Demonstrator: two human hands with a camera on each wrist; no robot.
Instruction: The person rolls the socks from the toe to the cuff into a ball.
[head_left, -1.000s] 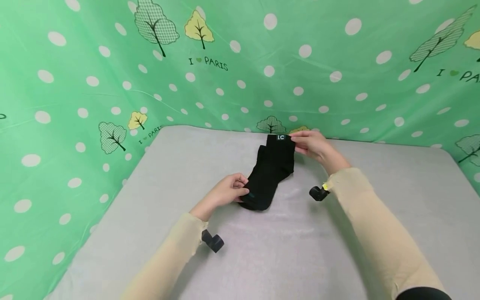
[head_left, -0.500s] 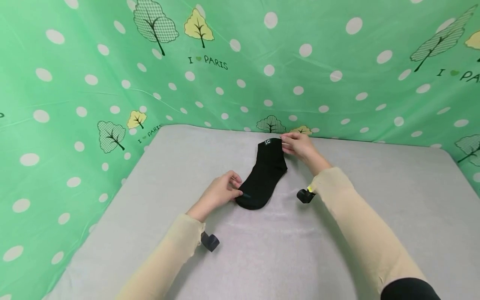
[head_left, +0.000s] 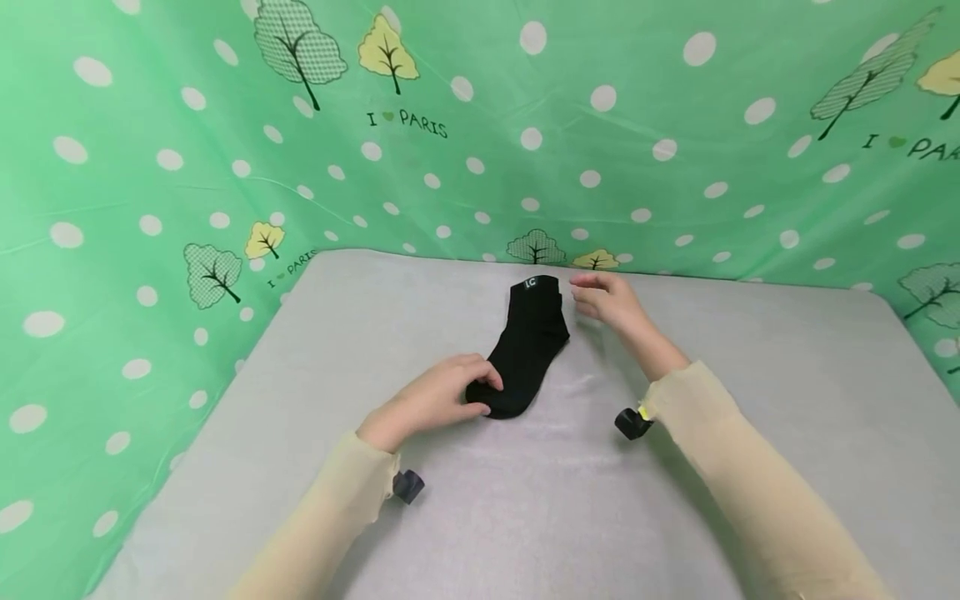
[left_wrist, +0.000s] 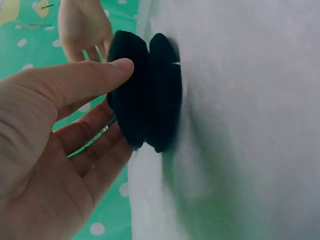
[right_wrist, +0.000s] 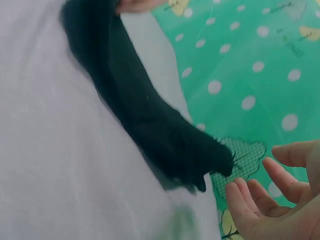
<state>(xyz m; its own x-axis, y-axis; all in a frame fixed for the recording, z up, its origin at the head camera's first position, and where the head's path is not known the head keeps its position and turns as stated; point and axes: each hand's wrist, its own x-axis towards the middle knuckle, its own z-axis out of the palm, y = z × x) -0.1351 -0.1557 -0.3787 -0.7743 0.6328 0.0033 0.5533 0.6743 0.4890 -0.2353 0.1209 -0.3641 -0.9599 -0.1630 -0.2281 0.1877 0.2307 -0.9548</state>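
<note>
A pair of black socks (head_left: 529, 350) lies stacked and flat on the grey table (head_left: 600, 517), with the cuff and its small white label at the far end. My left hand (head_left: 468, 397) holds the toe end. In the left wrist view my thumb lies over the two sock toes (left_wrist: 145, 95) and my fingers (left_wrist: 95, 145) curl beside them. My right hand (head_left: 596, 298) hovers just right of the cuff with fingers spread and holds nothing. The right wrist view shows these fingers (right_wrist: 260, 190) apart from the sock cuff (right_wrist: 200, 150).
A green cloth (head_left: 480, 125) with white dots and trees hangs behind and to both sides of the table. Small black wrist cameras (head_left: 632, 423) (head_left: 408, 486) sit under my beige sleeves. Bare grey tabletop lies in front of the socks.
My right hand has let go of the cuff and drawn slightly to the right. The socks now lie flat, and my left hand has settled over the toe end.
</note>
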